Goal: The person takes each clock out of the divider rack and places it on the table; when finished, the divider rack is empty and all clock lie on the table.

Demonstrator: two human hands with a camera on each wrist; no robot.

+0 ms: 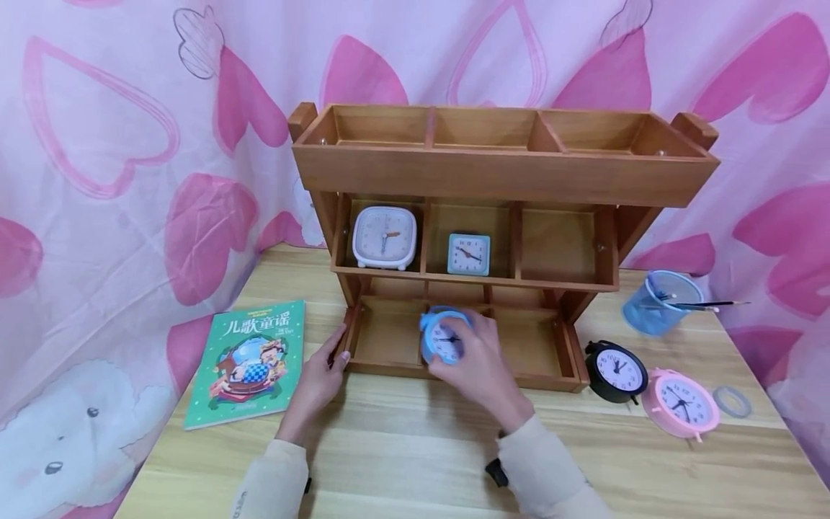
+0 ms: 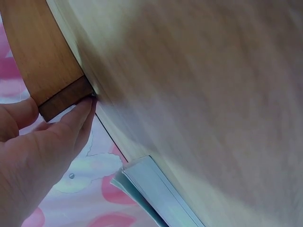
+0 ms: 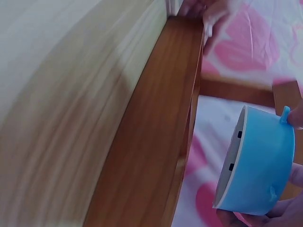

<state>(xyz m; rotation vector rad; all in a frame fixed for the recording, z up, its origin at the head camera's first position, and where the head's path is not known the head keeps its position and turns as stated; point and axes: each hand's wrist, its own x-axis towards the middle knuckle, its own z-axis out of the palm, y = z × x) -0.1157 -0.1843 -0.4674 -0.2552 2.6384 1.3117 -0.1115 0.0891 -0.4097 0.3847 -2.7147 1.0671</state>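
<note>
A brown wooden three-tier rack (image 1: 506,176) stands on the table, each tier split into three compartments. My right hand (image 1: 481,364) holds a round blue alarm clock (image 1: 431,337) at the middle of the bottom tier, its fingers covering part of the dial. The clock's blue side (image 3: 265,161) faces the right wrist view, fingers along its edge. At the bottom tier's left front corner, my left hand (image 1: 324,375) grips the wood, thumb on one side and fingers on the other. A white square clock (image 1: 385,238) and a smaller teal-rimmed clock (image 1: 469,254) sit in the middle tier.
Left of the rack lies a green children's book (image 1: 253,364). To the right are a black alarm clock (image 1: 616,371), a pink alarm clock (image 1: 681,404), a grey ring (image 1: 733,401) and a blue mesh pen cup (image 1: 655,310). A pink heart-patterned curtain (image 1: 149,180) hangs behind.
</note>
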